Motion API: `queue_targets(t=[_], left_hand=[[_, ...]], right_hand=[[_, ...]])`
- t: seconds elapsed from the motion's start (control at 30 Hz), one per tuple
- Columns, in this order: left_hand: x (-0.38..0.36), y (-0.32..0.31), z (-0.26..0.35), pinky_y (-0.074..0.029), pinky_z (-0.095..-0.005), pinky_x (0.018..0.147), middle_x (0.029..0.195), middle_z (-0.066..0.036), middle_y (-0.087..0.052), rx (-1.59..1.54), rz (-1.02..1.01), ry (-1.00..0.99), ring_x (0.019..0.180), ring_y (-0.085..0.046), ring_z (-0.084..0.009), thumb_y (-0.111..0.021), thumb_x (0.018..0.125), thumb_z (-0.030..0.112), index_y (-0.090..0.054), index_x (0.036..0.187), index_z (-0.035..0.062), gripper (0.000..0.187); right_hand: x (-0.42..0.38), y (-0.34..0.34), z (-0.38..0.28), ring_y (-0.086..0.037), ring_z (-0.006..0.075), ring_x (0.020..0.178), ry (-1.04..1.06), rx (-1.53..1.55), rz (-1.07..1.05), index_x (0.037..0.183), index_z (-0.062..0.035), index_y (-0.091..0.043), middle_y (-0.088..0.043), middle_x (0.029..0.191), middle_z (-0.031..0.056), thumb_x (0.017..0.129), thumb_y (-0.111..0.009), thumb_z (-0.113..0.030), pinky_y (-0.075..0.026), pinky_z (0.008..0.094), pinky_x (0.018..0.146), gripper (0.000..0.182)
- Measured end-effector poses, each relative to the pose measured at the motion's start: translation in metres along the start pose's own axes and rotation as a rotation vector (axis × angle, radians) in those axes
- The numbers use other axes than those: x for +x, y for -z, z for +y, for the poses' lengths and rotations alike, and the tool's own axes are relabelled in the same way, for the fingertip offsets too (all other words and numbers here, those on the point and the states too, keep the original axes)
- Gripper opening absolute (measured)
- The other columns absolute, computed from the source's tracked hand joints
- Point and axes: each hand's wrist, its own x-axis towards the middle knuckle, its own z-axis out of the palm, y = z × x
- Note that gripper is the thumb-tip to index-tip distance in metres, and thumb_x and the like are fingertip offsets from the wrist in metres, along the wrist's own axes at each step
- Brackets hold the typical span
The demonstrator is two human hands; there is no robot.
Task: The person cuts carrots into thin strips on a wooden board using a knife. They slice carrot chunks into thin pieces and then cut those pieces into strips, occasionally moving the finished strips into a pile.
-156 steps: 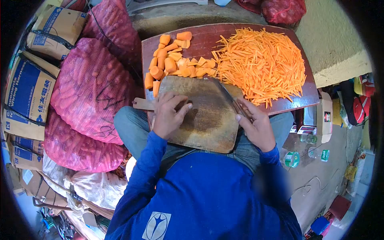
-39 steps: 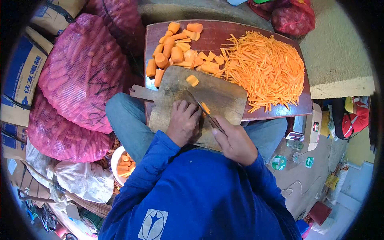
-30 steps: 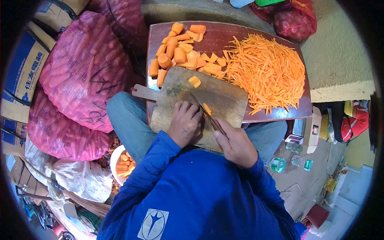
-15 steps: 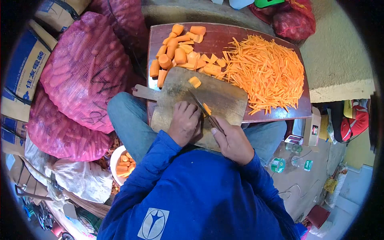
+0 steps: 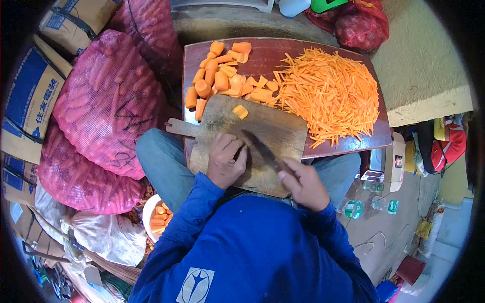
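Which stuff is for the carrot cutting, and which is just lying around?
For the cutting: knife in the right hand, left hand, cutting board, carrot chunks, carrot strips.
Lying around: red sacks, boxes, bottles, tape roll.

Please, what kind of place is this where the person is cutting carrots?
Probably a bulk food-preparation or storage area, not a home kitchen: big red mesh sacks of carrots, stacked cardboard boxes, and a large heap of carrot strips on a low table.

Two hands (image 5: 226, 160), one knife (image 5: 260, 149), one cutting board (image 5: 275, 134), three mesh sacks (image 5: 101, 98).
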Motion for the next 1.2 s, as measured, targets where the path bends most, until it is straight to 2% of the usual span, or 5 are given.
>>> queue_targets(t=[0.07,0.2,0.5,0.57,1.2], left_hand=[[0.001,0.002,0.001,-0.047,-0.0453,0.076,0.088,-0.012,-0.061,0.086,-0.062,-0.060,0.085,-0.058,-0.0350,-0.079,0.079,-0.003,-0.071,0.091,0.0025,0.015],[0.003,0.003,0.002,-0.051,-0.0453,0.077,0.091,-0.013,-0.067,0.164,-0.141,-0.058,0.087,-0.063,-0.0351,-0.081,0.078,-0.004,-0.074,0.092,0.0018,0.016],[0.069,-0.005,-0.014,-0.050,-0.0491,0.085,0.101,-0.014,-0.064,0.238,-0.182,-0.060,0.097,-0.060,-0.0378,-0.080,0.082,0.005,-0.072,0.101,0.0043,0.021],[0.090,-0.013,-0.018,-0.049,-0.0490,0.088,0.106,-0.014,-0.065,0.350,-0.240,-0.144,0.102,-0.060,-0.0378,-0.081,0.083,0.009,-0.072,0.104,0.0042,0.023],[0.174,-0.071,-0.069,-0.039,-0.0555,0.107,0.120,-0.012,-0.071,0.465,-0.746,-0.199,0.126,-0.058,-0.0337,-0.077,0.077,0.006,-0.075,0.110,0.0089,0.034]], right_hand=[[0.012,0.015,0.030,-0.077,0.0437,0.098,0.309,-0.161,0.260,0.136,0.0040,-0.065,-0.074,0.107,0.0308,0.102,-0.067,-0.016,-0.059,0.0435,0.085,0.040],[0.030,0.051,0.034,-0.077,0.0443,0.102,0.202,-0.175,0.435,0.139,0.0036,-0.065,-0.075,0.107,0.0316,0.101,-0.068,-0.016,-0.059,0.0437,0.088,0.043],[0.014,0.020,0.023,-0.074,0.0278,0.090,0.225,0.072,0.293,0.138,0.0049,-0.064,-0.071,0.098,0.0247,0.106,-0.066,-0.016,-0.057,0.0381,0.083,0.038],[0.013,0.017,0.024,-0.073,0.0290,0.089,0.017,0.204,0.201,0.138,0.0042,-0.064,-0.071,0.097,0.0239,0.105,-0.066,-0.015,-0.056,0.0391,0.082,0.038],[0.010,0.008,0.032,-0.067,0.0450,0.079,0.263,0.125,0.385,0.135,0.0005,-0.059,-0.064,0.088,0.0259,0.107,-0.061,-0.015,-0.054,0.0459,0.074,0.032]])
